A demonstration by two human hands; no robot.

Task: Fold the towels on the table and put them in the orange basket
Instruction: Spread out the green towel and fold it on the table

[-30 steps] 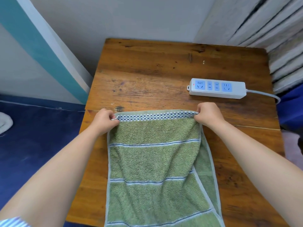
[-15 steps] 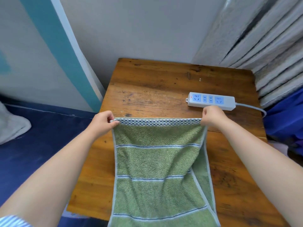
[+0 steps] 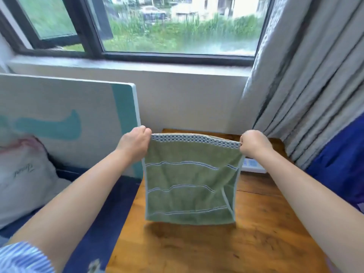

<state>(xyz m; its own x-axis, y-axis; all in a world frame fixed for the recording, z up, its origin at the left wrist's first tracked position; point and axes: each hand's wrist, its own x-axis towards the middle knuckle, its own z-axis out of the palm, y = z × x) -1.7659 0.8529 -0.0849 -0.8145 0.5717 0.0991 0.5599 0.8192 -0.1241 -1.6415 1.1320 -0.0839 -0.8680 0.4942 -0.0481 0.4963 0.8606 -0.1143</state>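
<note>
A green towel with thin blue stripes and a blue checked top band hangs doubled over in the air above the wooden table. My left hand pinches its top left corner. My right hand pinches its top right corner. The towel's lower folded edge hangs just above the tabletop. The orange basket is not in view.
A white power strip lies on the table, mostly hidden behind the towel. A grey curtain hangs at the right, above blue fabric. A white and teal panel leans at the left, with a pillow in front and a window behind.
Both hands have lifted the towel off the table and hold it up in the air. The view has tilted up, so the window and curtain now show.
</note>
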